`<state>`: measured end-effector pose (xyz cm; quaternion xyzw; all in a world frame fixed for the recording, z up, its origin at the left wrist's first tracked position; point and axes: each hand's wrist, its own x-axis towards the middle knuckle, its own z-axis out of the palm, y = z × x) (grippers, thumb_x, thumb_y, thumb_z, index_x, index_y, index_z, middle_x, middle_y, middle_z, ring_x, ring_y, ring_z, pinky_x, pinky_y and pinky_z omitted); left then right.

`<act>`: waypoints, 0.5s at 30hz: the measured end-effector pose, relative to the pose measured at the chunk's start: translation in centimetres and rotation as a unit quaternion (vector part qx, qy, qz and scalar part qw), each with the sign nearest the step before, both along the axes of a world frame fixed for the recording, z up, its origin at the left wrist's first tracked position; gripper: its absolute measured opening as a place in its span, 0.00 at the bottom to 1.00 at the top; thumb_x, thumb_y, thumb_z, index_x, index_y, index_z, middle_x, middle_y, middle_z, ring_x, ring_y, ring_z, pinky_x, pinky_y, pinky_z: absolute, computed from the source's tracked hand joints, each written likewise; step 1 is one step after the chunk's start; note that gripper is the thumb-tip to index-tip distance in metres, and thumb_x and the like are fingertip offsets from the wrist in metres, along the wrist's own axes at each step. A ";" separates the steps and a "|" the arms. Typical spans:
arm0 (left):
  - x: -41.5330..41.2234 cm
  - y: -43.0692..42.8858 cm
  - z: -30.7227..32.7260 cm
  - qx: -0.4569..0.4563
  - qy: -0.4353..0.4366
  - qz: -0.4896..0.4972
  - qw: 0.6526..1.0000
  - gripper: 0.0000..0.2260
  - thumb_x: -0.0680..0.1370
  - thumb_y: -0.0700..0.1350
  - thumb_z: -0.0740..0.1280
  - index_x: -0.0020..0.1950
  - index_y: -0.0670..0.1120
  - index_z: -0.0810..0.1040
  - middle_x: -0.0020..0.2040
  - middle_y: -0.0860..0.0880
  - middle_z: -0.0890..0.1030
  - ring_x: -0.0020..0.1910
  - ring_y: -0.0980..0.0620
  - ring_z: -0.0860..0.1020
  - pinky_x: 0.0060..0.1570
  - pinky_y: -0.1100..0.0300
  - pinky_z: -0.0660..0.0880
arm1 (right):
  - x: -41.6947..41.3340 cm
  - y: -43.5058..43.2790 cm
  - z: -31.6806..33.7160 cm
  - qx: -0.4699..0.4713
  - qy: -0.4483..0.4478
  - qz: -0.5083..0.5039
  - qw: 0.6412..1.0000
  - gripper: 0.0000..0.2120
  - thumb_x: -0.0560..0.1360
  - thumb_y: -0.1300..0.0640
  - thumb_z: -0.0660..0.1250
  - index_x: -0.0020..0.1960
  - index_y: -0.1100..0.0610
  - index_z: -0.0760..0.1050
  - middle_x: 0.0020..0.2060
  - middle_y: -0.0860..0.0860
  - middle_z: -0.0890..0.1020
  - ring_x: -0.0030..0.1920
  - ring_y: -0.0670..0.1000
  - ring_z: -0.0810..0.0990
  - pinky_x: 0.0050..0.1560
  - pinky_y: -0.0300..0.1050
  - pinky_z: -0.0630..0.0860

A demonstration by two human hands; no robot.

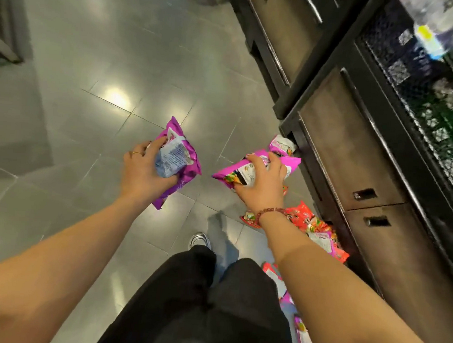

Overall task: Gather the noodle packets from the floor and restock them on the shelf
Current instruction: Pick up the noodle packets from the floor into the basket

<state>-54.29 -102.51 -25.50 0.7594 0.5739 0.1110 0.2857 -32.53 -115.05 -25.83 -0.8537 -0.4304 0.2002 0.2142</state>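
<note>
Farthest from the cabinet [355,159] I see a wide stretch of grey floor [78,94], tile seams running off toward the frame's edge, with generous room for an arm. The left hand [142,170] hangs over it, well apart from the cabinet. Its fingers are curled round a purple packet [184,152], printed back up, and the crimped ends stick out past the hand on both sides.

Nearer the cabinet, the right hand [262,184] grips a second packet [230,173], fingers hooked over its far edge and thumb at the near edge. I cannot tell whether this packet is off the floor. A third packet [282,144] lies at the cabinet's base corner. Red packets [301,216] crowd the strip along the cabinet's foot, under the right wrist, so room is tight there. A shoe [200,240] stands on the tiles, apart from the cabinet.
</note>
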 end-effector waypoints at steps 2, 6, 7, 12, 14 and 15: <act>0.1 2.1 0.6 0.003 -0.009 0.022 1.000 0.39 0.66 0.54 0.77 0.73 0.54 0.65 0.66 0.45 0.68 0.64 0.43 0.65 0.59 0.47 0.73 | 0.3 2.9 0.4 -0.002 -0.006 0.016 1.000 0.33 0.66 0.50 0.78 0.68 0.48 0.70 0.73 0.57 0.60 0.72 0.59 0.55 0.68 0.52 0.63; 0.8 6.4 1.4 0.008 -0.006 0.046 0.999 0.39 0.66 0.54 0.77 0.74 0.55 0.64 0.66 0.46 0.68 0.65 0.44 0.65 0.57 0.48 0.73 | 1.9 8.5 0.9 0.002 -0.012 0.053 0.999 0.33 0.66 0.50 0.78 0.68 0.49 0.69 0.73 0.56 0.60 0.72 0.59 0.55 0.70 0.54 0.63; 1.2 7.7 1.5 0.007 -0.010 0.054 0.998 0.39 0.67 0.53 0.77 0.74 0.54 0.64 0.66 0.46 0.68 0.65 0.44 0.65 0.57 0.49 0.73 | 2.7 10.0 0.9 0.002 -0.013 0.057 0.998 0.33 0.66 0.50 0.78 0.68 0.49 0.69 0.73 0.56 0.60 0.73 0.59 0.55 0.70 0.54 0.63; 4.6 15.4 1.6 0.015 0.004 0.080 0.997 0.40 0.67 0.53 0.77 0.75 0.54 0.63 0.66 0.44 0.68 0.65 0.44 0.65 0.57 0.52 0.71 | 7.2 18.8 0.9 0.012 -0.029 0.082 0.996 0.32 0.67 0.50 0.77 0.68 0.49 0.68 0.73 0.55 0.59 0.72 0.58 0.55 0.69 0.53 0.63; 6.5 19.0 1.5 0.017 -0.002 0.094 0.995 0.40 0.67 0.52 0.77 0.75 0.54 0.63 0.66 0.44 0.68 0.66 0.44 0.65 0.58 0.51 0.71 | 9.5 23.0 0.7 0.017 -0.032 0.092 0.995 0.32 0.67 0.49 0.77 0.68 0.49 0.69 0.73 0.55 0.59 0.72 0.58 0.55 0.69 0.53 0.63; 7.5 20.8 1.6 0.017 -0.008 0.102 0.995 0.40 0.67 0.52 0.77 0.75 0.54 0.63 0.66 0.44 0.68 0.66 0.45 0.65 0.58 0.51 0.71 | 10.7 25.1 0.8 0.021 -0.031 0.098 0.995 0.32 0.67 0.50 0.77 0.67 0.49 0.69 0.73 0.55 0.60 0.72 0.58 0.55 0.69 0.53 0.63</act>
